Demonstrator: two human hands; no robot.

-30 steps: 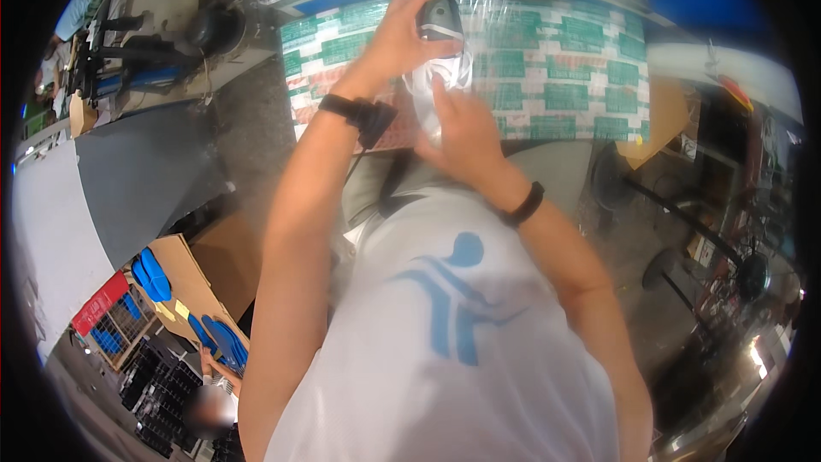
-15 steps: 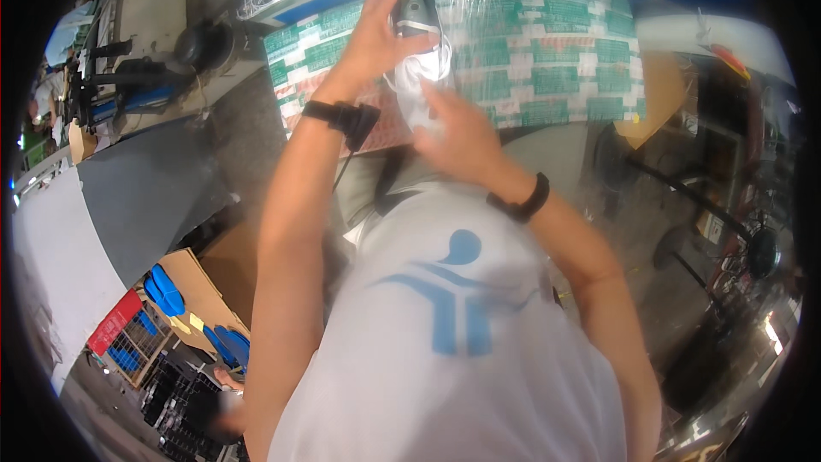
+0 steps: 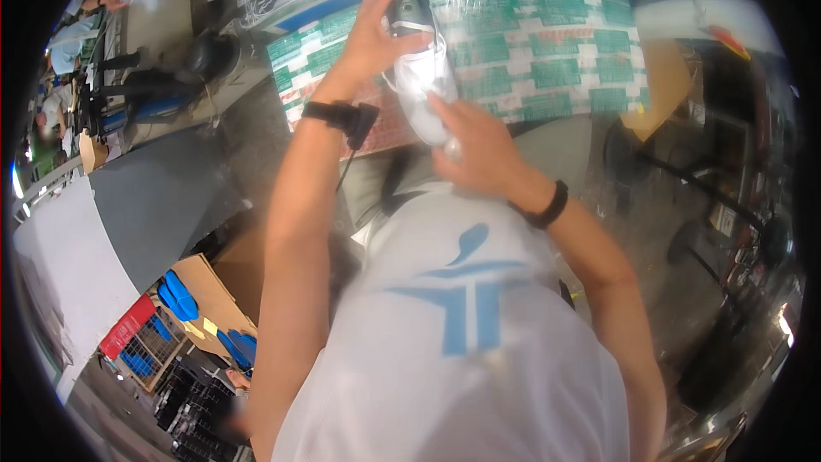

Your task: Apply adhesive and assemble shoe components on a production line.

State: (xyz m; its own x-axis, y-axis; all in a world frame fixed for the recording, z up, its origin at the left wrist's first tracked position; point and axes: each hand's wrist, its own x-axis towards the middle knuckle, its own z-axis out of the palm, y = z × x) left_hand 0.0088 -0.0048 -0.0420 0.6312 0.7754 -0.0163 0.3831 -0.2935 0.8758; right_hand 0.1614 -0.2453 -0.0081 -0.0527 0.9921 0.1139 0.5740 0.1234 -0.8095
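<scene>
Beyond the white shirt (image 3: 410, 393), a shoe's (image 3: 419, 85) white near end is touched by the right hand (image 3: 481, 147), its fingers curled; whether anything is pinched cannot be told. The dark grey far end is clasped by the left hand (image 3: 369, 47), over a green-and-white printed panel (image 3: 560, 43).

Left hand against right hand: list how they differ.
The left hand is at the shoe's far, grey end; the right hand is at its near, white end.
The left hand's wristband carries a black box; the right hand's band shows none.
Both hands are bare, with a dark band at the wrist.
</scene>
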